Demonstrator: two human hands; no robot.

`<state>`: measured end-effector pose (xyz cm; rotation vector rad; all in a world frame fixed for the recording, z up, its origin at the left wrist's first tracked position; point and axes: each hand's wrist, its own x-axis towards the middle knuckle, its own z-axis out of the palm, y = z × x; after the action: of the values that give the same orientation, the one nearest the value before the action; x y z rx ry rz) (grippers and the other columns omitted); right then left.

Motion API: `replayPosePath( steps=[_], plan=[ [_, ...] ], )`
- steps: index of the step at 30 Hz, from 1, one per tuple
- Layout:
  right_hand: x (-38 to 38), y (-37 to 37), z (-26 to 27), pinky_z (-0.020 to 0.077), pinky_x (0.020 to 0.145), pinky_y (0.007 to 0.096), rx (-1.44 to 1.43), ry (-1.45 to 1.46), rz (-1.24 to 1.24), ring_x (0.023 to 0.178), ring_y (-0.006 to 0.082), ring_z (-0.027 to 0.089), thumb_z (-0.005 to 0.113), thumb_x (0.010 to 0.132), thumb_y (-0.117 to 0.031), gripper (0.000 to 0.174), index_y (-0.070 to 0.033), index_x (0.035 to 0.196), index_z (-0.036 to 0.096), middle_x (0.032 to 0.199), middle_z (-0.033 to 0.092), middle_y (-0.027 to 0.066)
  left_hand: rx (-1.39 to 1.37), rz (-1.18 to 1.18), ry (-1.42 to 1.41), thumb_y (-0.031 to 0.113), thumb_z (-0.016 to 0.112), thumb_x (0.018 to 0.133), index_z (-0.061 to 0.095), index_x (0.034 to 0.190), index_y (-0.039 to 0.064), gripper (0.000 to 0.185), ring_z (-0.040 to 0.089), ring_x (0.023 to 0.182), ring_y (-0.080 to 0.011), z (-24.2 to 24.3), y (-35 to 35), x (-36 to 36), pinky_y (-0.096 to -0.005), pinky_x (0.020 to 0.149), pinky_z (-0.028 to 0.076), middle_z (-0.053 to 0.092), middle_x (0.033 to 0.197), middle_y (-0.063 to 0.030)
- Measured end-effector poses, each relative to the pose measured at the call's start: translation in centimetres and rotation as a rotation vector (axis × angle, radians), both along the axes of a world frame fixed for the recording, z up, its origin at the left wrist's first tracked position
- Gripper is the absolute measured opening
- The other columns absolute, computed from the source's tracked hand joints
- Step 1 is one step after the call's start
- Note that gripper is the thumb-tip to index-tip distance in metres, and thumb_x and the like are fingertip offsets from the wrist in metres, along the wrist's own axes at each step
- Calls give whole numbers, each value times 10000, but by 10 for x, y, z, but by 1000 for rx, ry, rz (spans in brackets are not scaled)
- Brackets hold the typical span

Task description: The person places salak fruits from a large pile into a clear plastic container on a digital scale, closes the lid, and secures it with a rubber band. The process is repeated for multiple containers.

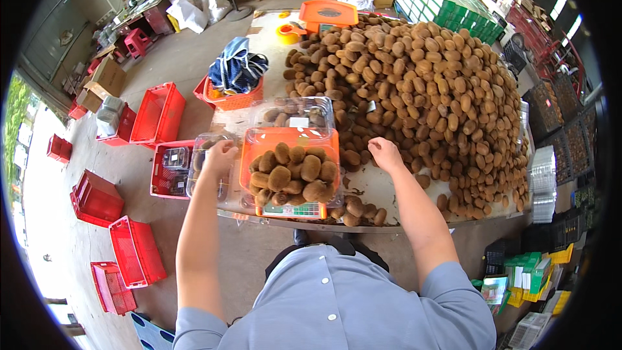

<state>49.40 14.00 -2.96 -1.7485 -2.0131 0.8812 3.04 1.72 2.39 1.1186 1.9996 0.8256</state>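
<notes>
An orange digital scale [291,210] stands at the table's near edge. On it sits an open clear plastic clamshell [335,194] heaped with brown kiwifruit [279,178]. My left hand [222,156], fingers curled, is over a filled clear clamshell [194,167] left of the scale; whether it grips the rim is unclear. My right hand [387,154] hovers by the near edge of a large kiwifruit pile [427,78], thumb and fingertips close together. I cannot make out anything between them. Behind the scale is another clear clamshell [323,104] with kiwifruit inside.
Several loose kiwifruit [354,206] lie right of the scale. A red crate [160,175] holding packed clamshells stands at the table's left. An orange basket [238,101] with blue cloth, a yellow tape roll [287,34] and another orange scale [328,12] are farther back. Stacked clear trays [543,180] stand at right.
</notes>
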Motion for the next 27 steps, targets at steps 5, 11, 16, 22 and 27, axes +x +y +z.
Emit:
replayPosePath(
  steps=[5, 11, 16, 22, 27],
  plan=[
    [-72, 27, -1, 482, 688, 289, -340, 496, -150, 873, 147, 631, 545, 986, -341, 345, -44, 1149, 613, 1004, 686, 56, -105, 115, -240, 233, 619, 894, 667, 1088, 25, 288, 605, 792, -144, -31, 24, -1, -299, 655, 481, 679, 944, -50],
    [-124, 34, 3, 476, 732, 311, -685, 836, -446, 845, 159, 615, 481, 996, -501, 578, 5, 1272, 526, 1013, 680, 67, -98, 184, -694, 433, 480, 989, 657, 1099, 48, 438, 606, 839, -162, -39, 45, 9, -344, 757, 444, 691, 965, -62],
    [-110, 26, 27, 481, 820, 325, -576, 1172, -299, 853, 182, 615, 381, 1035, -473, 530, -9, 1166, 602, 877, 664, 74, 79, 246, -1089, 470, 445, 1015, 660, 1086, 40, 486, 620, 945, -177, -29, 35, -1, -344, 893, 413, 704, 990, -84],
    [-85, -48, 34, 492, 881, 305, -274, 702, -161, 966, 174, 624, 609, 956, -194, 377, 11, 1267, 550, 1066, 666, 101, 187, -98, -251, 228, 542, 992, 637, 1224, 46, 310, 531, 1202, -229, -18, -34, 26, -332, 970, 445, 602, 1217, -121],
    [-79, -123, 19, 519, 811, 279, -340, 412, -245, 984, 150, 607, 563, 999, -200, 358, 22, 1278, 526, 1077, 630, 74, 358, -105, 81, 143, 458, 1028, 533, 1337, 53, 331, 506, 1245, -268, -30, -95, 56, -357, 1027, 423, 511, 1326, -174]
  ],
)
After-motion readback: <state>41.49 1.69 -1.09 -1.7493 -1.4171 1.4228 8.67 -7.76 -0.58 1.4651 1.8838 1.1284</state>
